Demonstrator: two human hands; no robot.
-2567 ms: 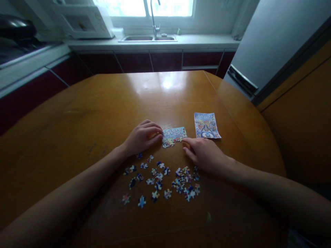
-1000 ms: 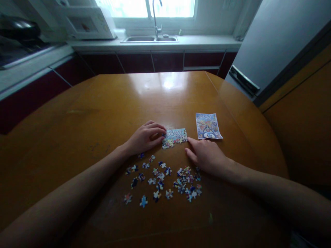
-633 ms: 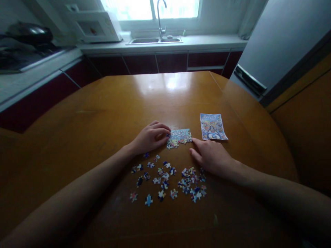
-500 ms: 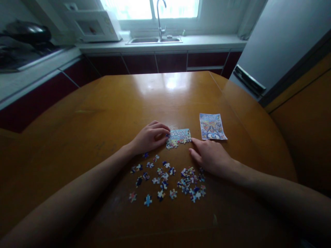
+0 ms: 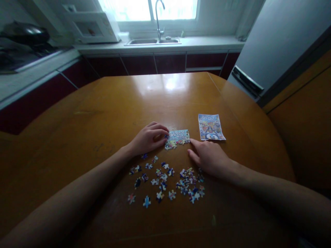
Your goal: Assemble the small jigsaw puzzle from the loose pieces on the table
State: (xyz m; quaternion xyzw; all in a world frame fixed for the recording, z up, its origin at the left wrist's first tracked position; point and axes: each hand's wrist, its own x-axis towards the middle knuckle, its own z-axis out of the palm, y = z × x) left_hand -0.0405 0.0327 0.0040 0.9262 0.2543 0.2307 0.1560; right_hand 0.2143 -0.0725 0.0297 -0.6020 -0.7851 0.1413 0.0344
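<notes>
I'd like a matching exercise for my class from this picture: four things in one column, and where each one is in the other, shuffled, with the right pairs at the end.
Things
1. Left hand
2. Sheet
3. Loose pieces
4. Right hand

Places
A. Scattered on the near side of the partly joined puzzle
B. Index fingertip at the puzzle's right edge
C. On the table, just beyond the right hand
D. Fingers at the puzzle's left edge

Pairs: 1-D, 2-C, 3-A, 4-B

Right hand (image 5: 210,156) shifted rightward; puzzle (image 5: 178,137) corner once under its index tip now bare, just left of it. Left hand (image 5: 150,138): fingertips lap farther over puzzle.
</notes>
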